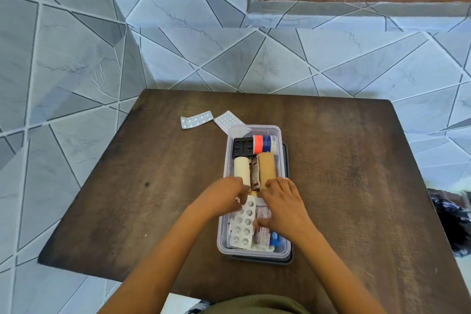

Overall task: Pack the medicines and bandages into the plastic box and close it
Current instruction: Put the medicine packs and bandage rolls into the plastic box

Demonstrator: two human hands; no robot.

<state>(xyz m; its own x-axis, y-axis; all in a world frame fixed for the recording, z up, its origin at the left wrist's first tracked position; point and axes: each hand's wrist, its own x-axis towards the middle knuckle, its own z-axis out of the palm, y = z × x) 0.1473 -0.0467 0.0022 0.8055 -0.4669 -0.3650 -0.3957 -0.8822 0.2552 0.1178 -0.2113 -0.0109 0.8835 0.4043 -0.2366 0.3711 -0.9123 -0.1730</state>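
A dark wooden desk [344, 186] is being backed by grey tiled walls. On it, the clear plastic box [276, 132] is being filled: one blister strip [242, 227] is being pressed down by the left hand [226, 196] and right hand [283, 201], fingers spread, gripping nothing. Two bandage rolls [267, 168] are lying farther in. Two blister packs [196, 119] are being left outside, beyond.

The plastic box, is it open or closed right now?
Open. The plastic box has no lid on top: bandage rolls and blister packs show inside, and both hands reach in.
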